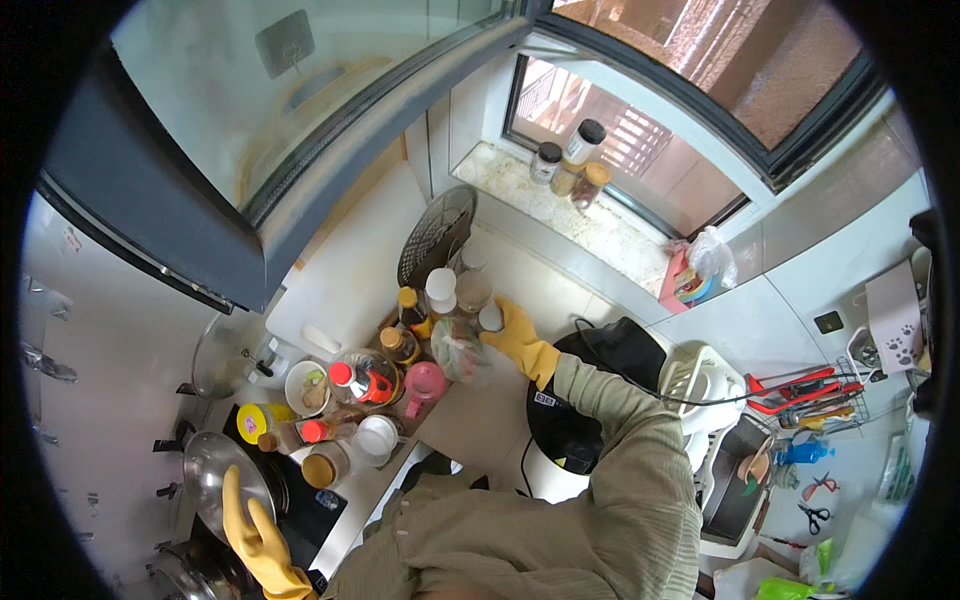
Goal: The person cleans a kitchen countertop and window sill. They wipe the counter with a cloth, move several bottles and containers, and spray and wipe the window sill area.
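My right hand (pixel 523 343), in a yellow rubber glove, grips a small white-lidded jar (pixel 491 318) on the countertop. Beside it stand a clear jar (pixel 474 291), a white-capped container (pixel 441 285) and a tied plastic bag (pixel 456 349). My left hand (pixel 259 536), also gloved in yellow, has its fingers spread over a stainless steel pan (pixel 214 469) and holds nothing. Between the hands are a large red-capped bottle (pixel 366 381), a pink cup (pixel 425 382), a white bowl of ginger (pixel 306 388), a yellow-lidded can (pixel 264 422) and a gold-lidded jar (pixel 325 465).
An open window frame (pixel 360 112) reaches over the left side. Several spice jars (pixel 577 161) stand on the windowsill (pixel 517 191). A black appliance (pixel 566 427) with a cord lies by my right forearm. Further right are a dish rack (pixel 705 382) and a sink (pixel 739 480). A white cutting board (pixel 345 262) leans at the back.
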`<state>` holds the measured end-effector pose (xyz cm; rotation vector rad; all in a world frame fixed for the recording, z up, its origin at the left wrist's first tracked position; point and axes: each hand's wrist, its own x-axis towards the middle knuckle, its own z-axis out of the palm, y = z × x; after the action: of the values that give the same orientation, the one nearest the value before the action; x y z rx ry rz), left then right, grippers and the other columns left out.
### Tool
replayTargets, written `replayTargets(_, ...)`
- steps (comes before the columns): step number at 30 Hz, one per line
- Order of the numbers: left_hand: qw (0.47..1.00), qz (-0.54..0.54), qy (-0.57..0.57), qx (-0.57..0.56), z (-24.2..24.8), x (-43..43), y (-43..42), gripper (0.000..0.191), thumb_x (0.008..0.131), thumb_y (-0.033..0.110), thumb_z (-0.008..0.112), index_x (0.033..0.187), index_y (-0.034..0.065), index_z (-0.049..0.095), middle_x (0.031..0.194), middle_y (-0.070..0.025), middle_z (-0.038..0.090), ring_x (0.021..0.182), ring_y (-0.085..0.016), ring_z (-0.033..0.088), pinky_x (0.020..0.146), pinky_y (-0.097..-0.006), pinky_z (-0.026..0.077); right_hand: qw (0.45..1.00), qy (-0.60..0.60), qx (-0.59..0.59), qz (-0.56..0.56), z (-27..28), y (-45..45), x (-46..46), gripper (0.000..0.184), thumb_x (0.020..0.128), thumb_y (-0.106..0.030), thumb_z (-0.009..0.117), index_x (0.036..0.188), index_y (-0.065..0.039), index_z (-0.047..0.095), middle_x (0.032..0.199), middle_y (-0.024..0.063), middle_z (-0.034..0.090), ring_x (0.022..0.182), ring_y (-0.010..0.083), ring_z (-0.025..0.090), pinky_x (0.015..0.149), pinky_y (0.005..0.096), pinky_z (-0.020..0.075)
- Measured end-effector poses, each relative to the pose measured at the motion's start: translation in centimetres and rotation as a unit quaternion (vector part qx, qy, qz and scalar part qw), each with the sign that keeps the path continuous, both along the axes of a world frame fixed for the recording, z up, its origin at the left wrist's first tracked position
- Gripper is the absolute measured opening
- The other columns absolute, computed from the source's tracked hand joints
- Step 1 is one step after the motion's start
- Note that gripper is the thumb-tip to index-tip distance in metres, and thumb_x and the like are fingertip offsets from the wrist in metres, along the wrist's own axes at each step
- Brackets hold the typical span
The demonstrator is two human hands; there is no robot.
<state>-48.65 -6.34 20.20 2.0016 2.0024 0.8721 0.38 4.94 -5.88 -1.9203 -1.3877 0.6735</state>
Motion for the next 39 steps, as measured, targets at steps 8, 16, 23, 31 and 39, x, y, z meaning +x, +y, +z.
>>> replayTargets(8,0.999,-0.007,-0.049,-0.005,-0.7,0.6,-0.9,0.043,0.101,0.005,0.049,0.143,-0.0056,0.055,0.146,-0.021,0.059,0.136,-0.032,0.055,0.117,-0.0396,0.036,0.952,-0.047,0.23,-0.196,13.3,6.5,10.0,0.09,0.078,-0.037,0.088,0.144,0.007,0.047,0.14,0.0295,0.057,0.131,0.0417,0.054,0.112,0.046,0.0428)
replayTargets(16,0.998,0.042,-0.043,0.0,1.5,2.5,-1.2,0.044,0.103,0.004,0.048,0.145,-0.009,0.05,0.146,-0.0231,0.057,0.137,-0.032,0.053,0.119,-0.0401,0.034,0.873,-0.16,0.22,-0.405,17.3,14.2,18.5,0.105,0.073,-0.051,0.089,0.145,0.013,0.045,0.147,0.0327,0.051,0.14,0.0428,0.047,0.118,0.0431,0.0375)
replayTargets(23,0.994,0.059,-0.066,0.059,1.3,4.9,-1.0,0.035,0.103,0.008,0.056,0.136,-0.0052,0.059,0.132,-0.0233,0.065,0.12,-0.033,0.063,0.105,-0.0389,0.047,0.889,-0.129,0.196,-0.394,19.2,19.0,18.7,0.087,0.078,-0.045,0.086,0.141,0.004,0.053,0.141,0.0287,0.058,0.13,0.0431,0.057,0.108,0.0456,0.0471)
replayTargets(31,0.995,0.069,-0.072,-0.023,0.2,4.5,-1.4,0.042,0.104,0.004,0.048,0.145,-0.0073,0.052,0.147,-0.0209,0.056,0.138,-0.031,0.053,0.119,-0.0392,0.034,0.92,0.046,0.313,-0.231,20.6,12.5,16.1,0.066,0.078,-0.019,0.086,0.135,0.0,0.058,0.125,0.0245,0.065,0.115,0.0352,0.064,0.098,0.0417,0.0508)
replayTargets(39,0.992,0.003,-0.12,-0.035,-0.5,5.8,-0.1,0.041,0.104,0.005,0.051,0.143,-0.0066,0.055,0.145,-0.0208,0.059,0.135,-0.03,0.055,0.116,-0.0373,0.037,0.992,0.038,0.083,-0.083,3.8,2.1,9.5,0.06,0.076,-0.01,0.088,0.128,-0.001,0.06,0.102,0.0103,0.067,0.089,0.0199,0.064,0.078,0.0345,0.0553)
